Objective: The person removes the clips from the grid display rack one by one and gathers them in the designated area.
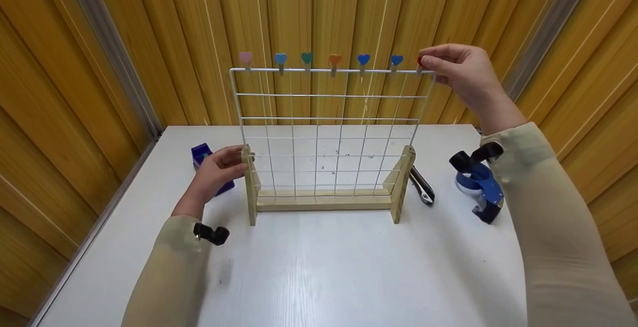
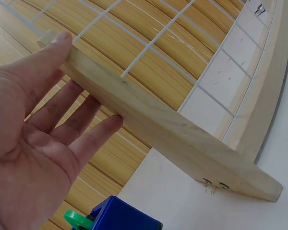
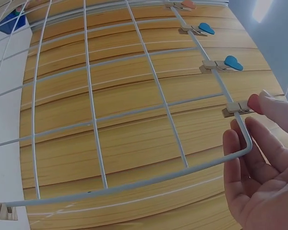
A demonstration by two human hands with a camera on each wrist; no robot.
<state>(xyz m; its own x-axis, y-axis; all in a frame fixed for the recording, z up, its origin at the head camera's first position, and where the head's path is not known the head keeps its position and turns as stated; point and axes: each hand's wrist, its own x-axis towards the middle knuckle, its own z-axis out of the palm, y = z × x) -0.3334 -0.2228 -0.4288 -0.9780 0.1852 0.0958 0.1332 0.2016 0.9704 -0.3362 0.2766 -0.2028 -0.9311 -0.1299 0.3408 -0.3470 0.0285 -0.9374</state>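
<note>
A white wire grid panel [image 1: 317,117] stands upright in a wooden stand [image 1: 324,202] on the table. Along its top wire sit several small wooden clothespins with heart tops, among them a pink one [image 1: 245,58], a green one [image 1: 306,58] and an orange one [image 1: 335,60]. At the right top corner my right hand [image 1: 461,70] pinches the red-heart clothespin [image 3: 237,107], whose jaws straddle the wire. My left hand [image 1: 218,172] holds the upper end of the stand's left post [image 2: 149,110], thumb on one side and fingers on the other.
A dark blue box [image 1: 201,151] lies behind my left hand, with something green in it. To the right of the stand are a black-handled tool [image 1: 422,187] and a blue tape dispenser [image 1: 481,187]. Yellow wood-look panels [image 1: 324,18] enclose the white table [image 1: 319,267].
</note>
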